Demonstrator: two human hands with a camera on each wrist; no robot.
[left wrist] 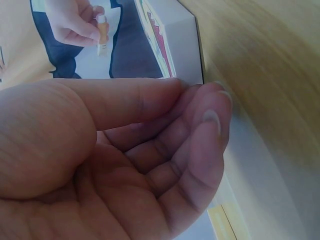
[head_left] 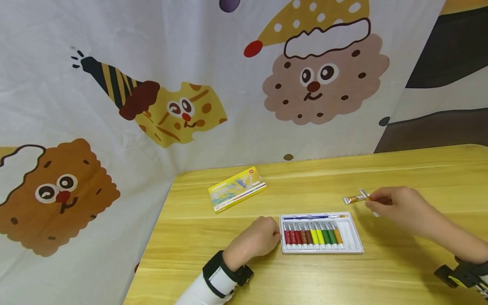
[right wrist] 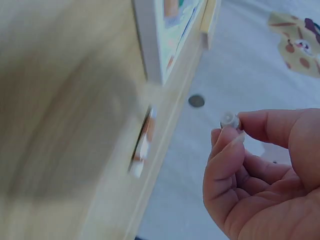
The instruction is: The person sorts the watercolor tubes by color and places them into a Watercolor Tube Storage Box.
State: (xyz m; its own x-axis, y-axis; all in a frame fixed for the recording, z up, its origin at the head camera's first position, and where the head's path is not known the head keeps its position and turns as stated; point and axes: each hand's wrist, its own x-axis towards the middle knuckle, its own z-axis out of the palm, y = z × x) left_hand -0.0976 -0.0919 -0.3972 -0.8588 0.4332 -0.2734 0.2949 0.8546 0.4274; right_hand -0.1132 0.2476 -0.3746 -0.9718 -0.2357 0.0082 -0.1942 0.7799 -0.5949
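My right hand pinches a small paint tube between thumb and fingers, above the table to the right of the white paint tray. In the right wrist view its white cap faces the camera. Another paint tube, with an orange-brown label, lies on the table just left of that hand. At the tray's left edge is my left hand, its thumb and curled fingertips gripping the rim. Several paint tubes stand in a row in the tray, red through yellow and green to ochre; its right end has bare slots.
A blue-handled paintbrush lies in the tray's upper groove. Farther back on the left, a yellow paint box lies at an angle on the wooden table. Behind the table hangs a white cloth with cartoon figures.
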